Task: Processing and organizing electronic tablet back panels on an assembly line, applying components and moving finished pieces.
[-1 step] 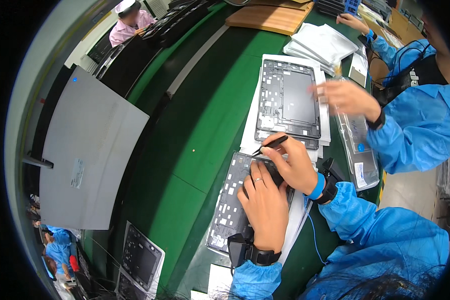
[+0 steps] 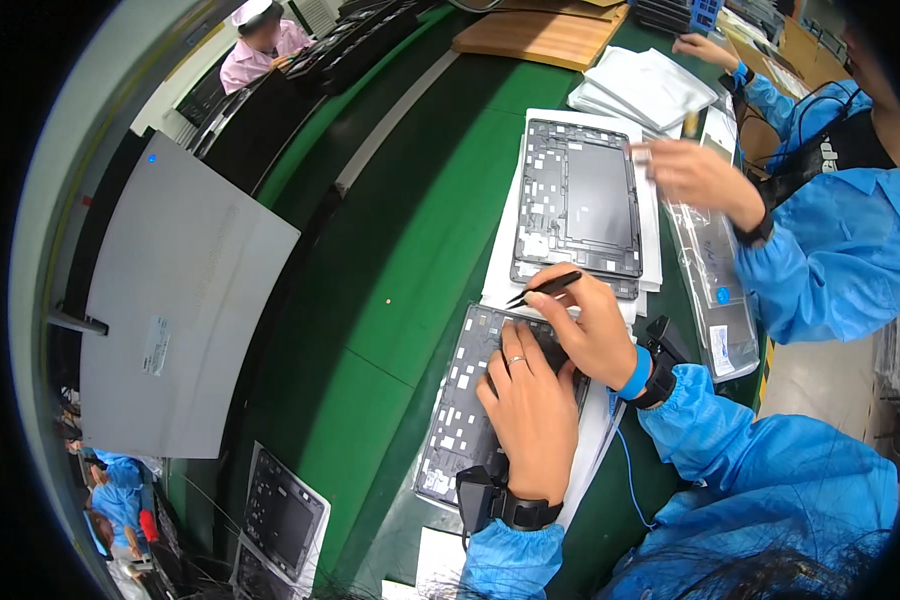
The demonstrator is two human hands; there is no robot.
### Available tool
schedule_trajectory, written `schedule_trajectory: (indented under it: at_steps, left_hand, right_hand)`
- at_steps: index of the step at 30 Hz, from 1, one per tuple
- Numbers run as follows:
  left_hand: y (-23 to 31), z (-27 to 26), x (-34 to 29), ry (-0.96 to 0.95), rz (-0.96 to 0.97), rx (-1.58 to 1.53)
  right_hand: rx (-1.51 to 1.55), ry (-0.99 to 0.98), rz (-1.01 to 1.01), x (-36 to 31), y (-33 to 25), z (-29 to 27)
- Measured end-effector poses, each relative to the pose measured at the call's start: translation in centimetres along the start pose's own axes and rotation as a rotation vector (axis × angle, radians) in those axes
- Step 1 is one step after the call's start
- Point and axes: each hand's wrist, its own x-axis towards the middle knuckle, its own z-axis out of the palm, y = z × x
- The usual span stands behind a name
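So the dark panel (image 2: pixel 452 420) is on the green table (image 2: pixel 340 420), right in front of the person, and its long side runs near to far, with the far end leaning a bit to the right. Its lighter patches face up, mostly down the left side. The left hand (image 2: pixel 532 415) is palm down across its right half, fingers pointing away and a little spread, pressed on the surface or resting there, can't tell which. The right hand (image 2: pixel 592 325) has a thumb-and-fingers pinch on black tweezers (image 2: pixel 552 287), whose slim tips aim left and slightly back toward the person, right around the panel's far edge; can't tell if they touch it. Edge-wise, the left long edge is easy to see, while most of the right one is under the hands. White sheets (image 2: pixel 592 470) stick out along that right side. Room-wise, a wide stretch of green table lies off the left edge, but the far end is tight: another dark panel (image 2: pixel 602 190) sits on white paper just beyond, with a co-worker's blurry hand (image 2: pixel 705 182) by its right edge. A third panel (image 2: pixel 282 515) lies well apart, lower left.
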Motion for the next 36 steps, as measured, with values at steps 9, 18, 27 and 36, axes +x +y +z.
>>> schedule_trajectory:
  at_steps: [9,18,27,36]
  left_hand:
    - [-2.1,-1.1,-0.8,0.046,0.070,-0.083]
    - [-14.3,-8.2,-11.6,-0.076,-0.646,-0.462]
    - [-14.3,-9.4,-13.2,-0.086,-0.711,-0.872]
    - [-12.4,-9.3,-13.0,0.081,-0.742,-1.629]
  right_hand:
    - [0.123,-0.031,0.011,-0.5,-0.3,0.8]
    - [-0.070,-0.201,-0.113,-0.3,1.4,1.3]
    - [-0.046,-0.152,-0.029,-0.4,1.8,1.7]
    - [0.175,-0.069,0.085,-0.4,3.0,1.6]
